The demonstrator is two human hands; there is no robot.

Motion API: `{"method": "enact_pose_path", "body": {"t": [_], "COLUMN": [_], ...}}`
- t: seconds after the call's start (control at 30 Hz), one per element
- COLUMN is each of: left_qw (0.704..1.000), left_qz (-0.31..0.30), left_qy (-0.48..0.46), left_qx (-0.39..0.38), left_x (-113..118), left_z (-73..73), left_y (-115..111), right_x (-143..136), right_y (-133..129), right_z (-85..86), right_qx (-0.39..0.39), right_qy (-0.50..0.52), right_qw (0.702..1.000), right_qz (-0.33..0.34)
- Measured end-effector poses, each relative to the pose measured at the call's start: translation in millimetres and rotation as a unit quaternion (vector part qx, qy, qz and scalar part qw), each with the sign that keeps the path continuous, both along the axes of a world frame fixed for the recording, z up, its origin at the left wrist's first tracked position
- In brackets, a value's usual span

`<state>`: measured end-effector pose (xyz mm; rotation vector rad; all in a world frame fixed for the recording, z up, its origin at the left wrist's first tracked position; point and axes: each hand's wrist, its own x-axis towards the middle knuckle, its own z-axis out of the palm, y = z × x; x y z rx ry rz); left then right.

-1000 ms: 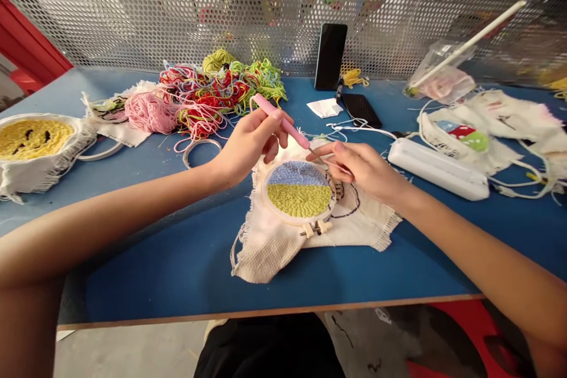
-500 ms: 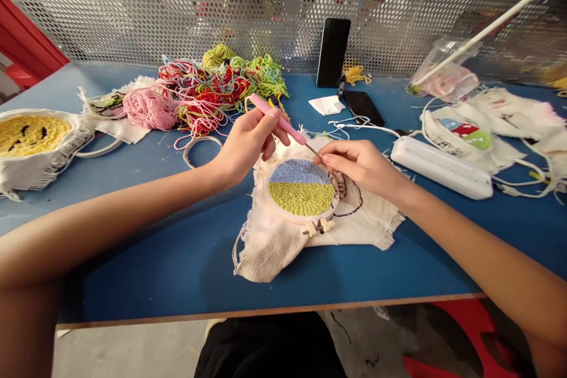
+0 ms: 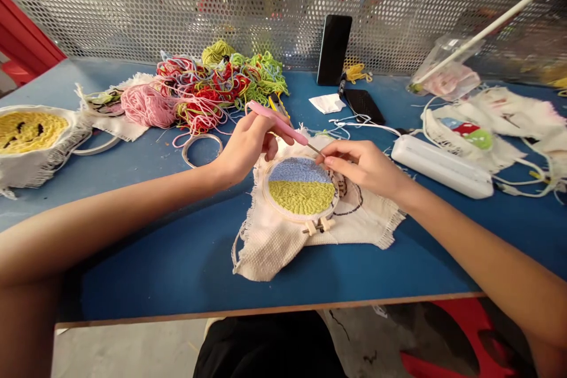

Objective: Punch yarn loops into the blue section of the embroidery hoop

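Note:
My left hand (image 3: 250, 144) is closed round the pink handle of a punch needle (image 3: 283, 123), which slants down to the right. At the metal tip, my right hand (image 3: 363, 165) pinches with thumb and forefinger; whether a thread lies between them is too small to tell. Under both hands an embroidery hoop (image 3: 267, 198) lies on the table, stretched with cream cloth (image 3: 277, 254). Inside it the loops are blue (image 3: 295, 170) above and yellow-green (image 3: 301, 196) below. The hoop's screw clamp (image 3: 319, 225) points toward me. Dark outlines show on the cloth right of the hoop.
A tangled yarn heap (image 3: 208, 94) and a pink yarn ball (image 3: 148, 105) lie back left, near a bare ring (image 3: 184, 153). A phone (image 3: 334, 50) leans against the perforated metal screen (image 3: 133, 6). To the right sits a white bar-shaped device (image 3: 443, 165) with cables.
The handle end of the punch needle has dipped slightly, so the tool lies a little flatter. Both hands stay nearly in place, the right fingers still at the tip.

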<state>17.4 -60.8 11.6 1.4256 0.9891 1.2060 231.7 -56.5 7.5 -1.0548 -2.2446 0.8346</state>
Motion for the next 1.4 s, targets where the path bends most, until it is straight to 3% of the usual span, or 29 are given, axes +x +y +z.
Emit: {"method": "enact_pose_path", "body": {"t": [0.17, 0.3, 0.4, 0.5, 0.73, 0.83, 0.97, 1.03, 1.1, 1.17, 1.27, 1.33, 1.4], "left_qw": [0.998, 0.988, 0.965, 0.935, 0.888, 0.882, 0.923, 0.948, 0.952, 0.918, 0.806, 0.77, 0.766], "left_qz": [-0.034, -0.075, -0.154, -0.244, -0.37, -0.384, -0.318, -0.248, -0.171, -0.078, 0.08, 0.119, 0.13], "left_qy": [-0.052, -0.098, -0.095, -0.058, 0.005, 0.038, 0.125, 0.171, 0.252, 0.385, 0.551, 0.596, 0.621], "left_qx": [-0.008, -0.091, -0.188, -0.25, -0.273, -0.27, -0.179, -0.103, -0.036, 0.059, 0.2, 0.193, 0.104], "left_x": [1.9, 9.6, 18.6, 26.0, 27.2, 25.2, 16.3, 5.2, -12.5, -36.9, -82.2, -113.1, -139.8], "left_z": [0.3, 7.6, 12.2, 13.2, 17.8, 18.6, 20.5, 24.3, 28.7, 31.3, 29.7, 27.3, 27.6], "left_y": [3.4, 4.4, 3.1, 2.8, 9.5, 7.4, -2.9, -7.2, -8.8, -7.3, 0.1, 6.4, 10.8], "right_x": [1.2, -3.9, -12.2, -18.5, -9.9, -5.8, -3.9, -2.0, 1.0, 4.0, 6.7, 7.2, 7.6], "right_y": [0.1, -0.1, 0.0, 2.6, 13.7, 14.8, 11.6, 8.1, 3.7, -0.4, -3.7, -4.0, -3.0], "right_z": [2.8, 12.6, 22.5, 30.7, 34.8, 33.6, 30.1, 24.4, 14.4, 1.4, -17.0, -24.5, -28.0], "right_qx": [0.039, 0.172, 0.307, 0.364, 0.235, 0.168, 0.174, 0.175, 0.14, 0.073, 0.044, 0.049, 0.048], "right_qy": [0.034, 0.012, -0.05, -0.1, -0.117, -0.116, -0.093, -0.071, -0.047, -0.016, 0.003, 0.006, 0.01], "right_qw": [0.999, 0.985, 0.95, 0.925, 0.96, 0.974, 0.975, 0.978, 0.988, 0.997, 0.999, 0.998, 0.998], "right_qz": [0.0, -0.01, 0.006, 0.034, 0.098, 0.098, 0.106, 0.09, 0.049, 0.001, -0.033, -0.039, -0.04]}}
